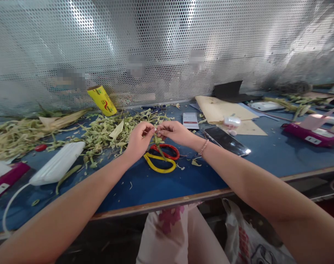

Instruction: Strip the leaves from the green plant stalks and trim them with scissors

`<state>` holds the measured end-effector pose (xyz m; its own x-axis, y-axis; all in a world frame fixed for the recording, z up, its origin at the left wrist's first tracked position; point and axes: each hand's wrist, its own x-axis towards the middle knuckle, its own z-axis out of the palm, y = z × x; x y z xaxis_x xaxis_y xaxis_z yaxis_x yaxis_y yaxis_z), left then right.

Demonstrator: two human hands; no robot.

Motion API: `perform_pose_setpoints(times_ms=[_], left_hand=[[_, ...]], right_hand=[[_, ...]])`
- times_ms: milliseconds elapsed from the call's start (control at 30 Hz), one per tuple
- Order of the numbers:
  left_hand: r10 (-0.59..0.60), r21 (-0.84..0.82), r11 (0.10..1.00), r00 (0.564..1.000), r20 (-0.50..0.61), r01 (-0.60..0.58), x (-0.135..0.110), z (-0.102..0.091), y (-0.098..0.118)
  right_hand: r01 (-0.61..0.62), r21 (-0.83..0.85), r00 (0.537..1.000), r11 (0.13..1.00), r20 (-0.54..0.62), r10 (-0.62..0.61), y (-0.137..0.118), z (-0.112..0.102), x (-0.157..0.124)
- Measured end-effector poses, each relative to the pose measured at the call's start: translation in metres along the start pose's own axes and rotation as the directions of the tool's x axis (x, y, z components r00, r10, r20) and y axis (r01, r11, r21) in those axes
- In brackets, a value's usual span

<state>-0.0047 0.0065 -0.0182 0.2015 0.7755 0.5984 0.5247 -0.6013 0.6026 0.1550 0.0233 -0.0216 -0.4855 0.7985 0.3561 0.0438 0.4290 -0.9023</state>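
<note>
My left hand (139,139) and my right hand (175,132) meet above the blue table (145,183), both pinching a thin green strip of leaf (159,143) that hangs down between the fingertips. Directly under the hands lie scissors with a red and a yellow handle loop (161,158). A pile of green and pale leaf scraps (106,130) lies just left of and behind my left hand. A bracelet sits on my right wrist.
A black phone (226,141) lies right of my hands, near a small white earbud case (232,121) on brown card (222,110). A white face mask (57,167) and pink device (6,179) lie left; another pink device (312,134) right. A yellow packet (102,99) leans against the perforated metal screen.
</note>
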Motion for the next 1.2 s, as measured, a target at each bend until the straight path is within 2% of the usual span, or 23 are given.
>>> perform_pose_setpoints(times_ms=[133,267,433,567,800,1000,1200], left_hand=[[0.005,0.005,1.0,1.0,-0.001,-0.005,0.0001,0.0002,0.0002],[0.006,0.012,1.0,1.0,-0.002,-0.006,-0.0003,-0.0002,0.0026],[-0.01,-0.01,1.0,1.0,0.011,0.011,-0.0013,-0.0004,0.0033],[-0.03,-0.035,0.999,0.999,0.024,0.031,-0.0025,-0.0002,0.0034],[-0.06,-0.071,0.996,0.998,-0.008,0.059,-0.0008,-0.0006,-0.0008],[-0.175,-0.162,0.973,0.983,-0.053,0.164,0.0014,-0.0013,-0.0037],[-0.194,-0.186,0.965,0.981,-0.026,0.186,0.0016,-0.0007,-0.0037]], right_hand=[[0.005,-0.046,1.0,0.999,-0.005,-0.005,-0.0013,0.0003,-0.0011],[0.04,-0.184,0.999,0.982,-0.013,-0.043,-0.0013,0.0007,-0.0016],[0.099,-0.413,0.993,0.906,-0.011,-0.114,-0.005,-0.0007,-0.0042],[0.142,-0.507,0.987,0.85,0.009,-0.159,-0.0079,-0.0019,-0.0058],[0.16,-0.541,0.983,0.826,0.006,-0.186,-0.0067,-0.0024,-0.0055],[0.156,-0.564,0.985,0.811,0.027,-0.171,-0.0082,-0.0033,-0.006],[0.108,-0.606,0.992,0.788,0.02,-0.121,-0.01,-0.0023,-0.007]])
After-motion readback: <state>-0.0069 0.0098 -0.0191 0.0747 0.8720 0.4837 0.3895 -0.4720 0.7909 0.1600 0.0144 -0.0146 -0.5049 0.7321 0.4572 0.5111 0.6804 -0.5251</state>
